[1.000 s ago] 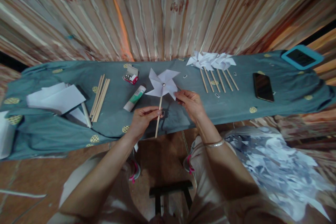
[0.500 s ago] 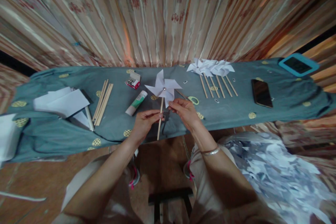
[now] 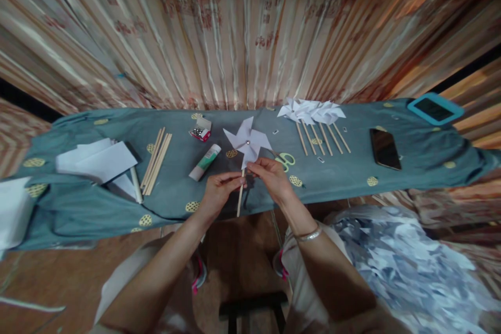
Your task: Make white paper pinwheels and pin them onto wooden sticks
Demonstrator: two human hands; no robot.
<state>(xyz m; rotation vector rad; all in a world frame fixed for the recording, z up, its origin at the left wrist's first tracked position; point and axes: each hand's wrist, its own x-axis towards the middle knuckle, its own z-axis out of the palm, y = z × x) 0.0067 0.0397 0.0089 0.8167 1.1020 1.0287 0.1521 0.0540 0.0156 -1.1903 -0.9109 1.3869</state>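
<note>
A white paper pinwheel point(image 3: 254, 141) with a silver pin at its centre is held up over the middle of the table. Its wooden stick is pinched between thumb and fingers of my left hand point(image 3: 221, 190), and the stick's lower end sticks out below. My right hand point(image 3: 272, 177) has its thumb and fingers closed at the lower blade, close to the top of the stick. Just behind my right hand lie scissors with pale green handles point(image 3: 287, 160), partly covered. A glue stick point(image 3: 205, 162) and an open box of pins point(image 3: 201, 129) rest to the left.
Several finished pinwheels point(image 3: 311, 111) lie in a row at the back right. Wooden sticks point(image 3: 156, 162) and white paper sheets point(image 3: 96, 160) are on the left. A phone point(image 3: 385, 148) and a blue-framed tablet point(image 3: 436, 108) lie right. A bag of paper scraps point(image 3: 407, 266) stands beside my leg.
The pinwheel has turned so that one blade now points down over the stick, with my right fingers at it. My left hand still grips the stick. The whole view has shifted slightly.
</note>
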